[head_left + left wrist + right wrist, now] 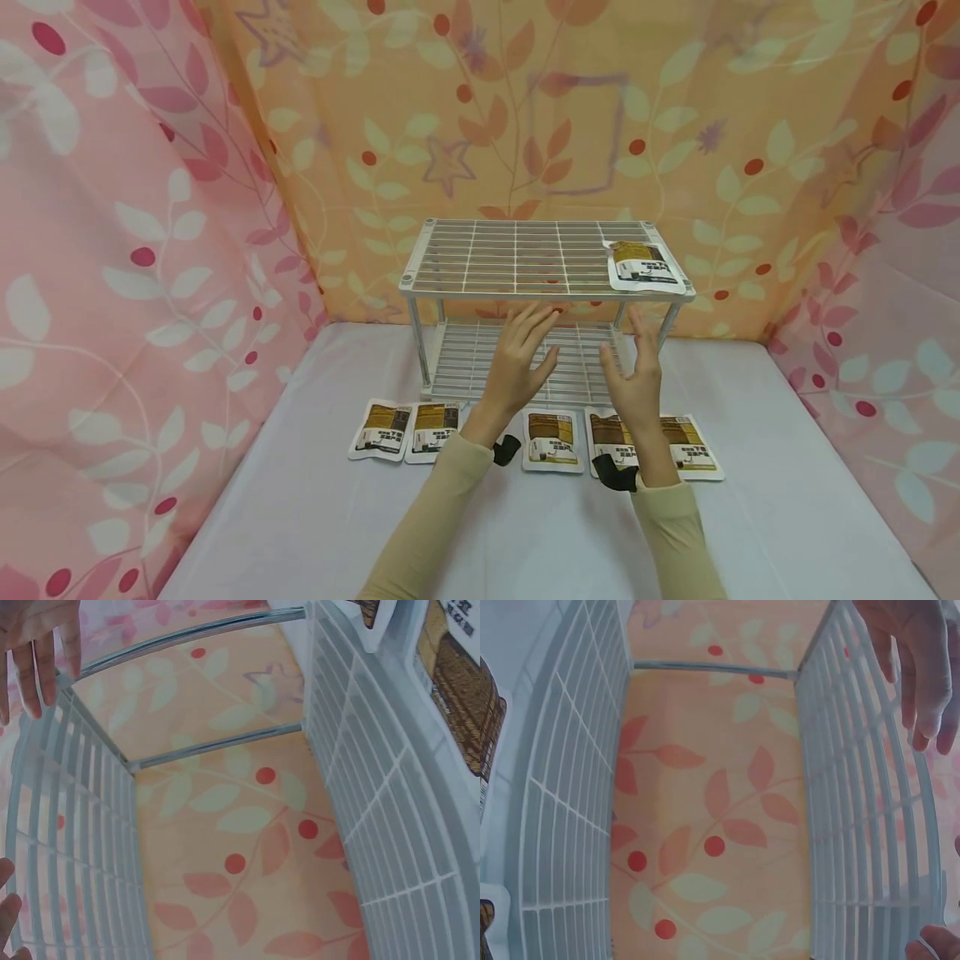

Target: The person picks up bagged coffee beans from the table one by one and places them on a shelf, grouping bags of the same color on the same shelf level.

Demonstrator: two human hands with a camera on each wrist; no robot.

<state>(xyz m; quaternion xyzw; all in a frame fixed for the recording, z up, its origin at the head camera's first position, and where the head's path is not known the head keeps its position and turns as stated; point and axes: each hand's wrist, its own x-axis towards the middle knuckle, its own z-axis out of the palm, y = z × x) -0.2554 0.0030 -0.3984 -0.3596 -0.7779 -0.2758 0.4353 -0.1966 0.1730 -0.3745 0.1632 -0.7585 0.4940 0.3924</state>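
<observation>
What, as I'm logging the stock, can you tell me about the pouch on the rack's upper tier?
The pouch looks like thin plastic, white-edged, with a brown-and-yellow printed panel and dark lettering below. It lies flat, printed side up, at the right end of the white wire rack's upper tier, toward the front, with nothing on top.

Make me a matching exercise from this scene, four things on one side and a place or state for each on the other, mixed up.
Things:
1. Single pouch
2. Row of pouches
3. Wire rack
4. Left hand

Places or states:
A. White and two-tiered
B. Raised, holding nothing
C. On the rack's top tier, at the right end
D. On the table, before the rack

Pairs: 1-C, 2-D, 3-A, 4-B
</observation>
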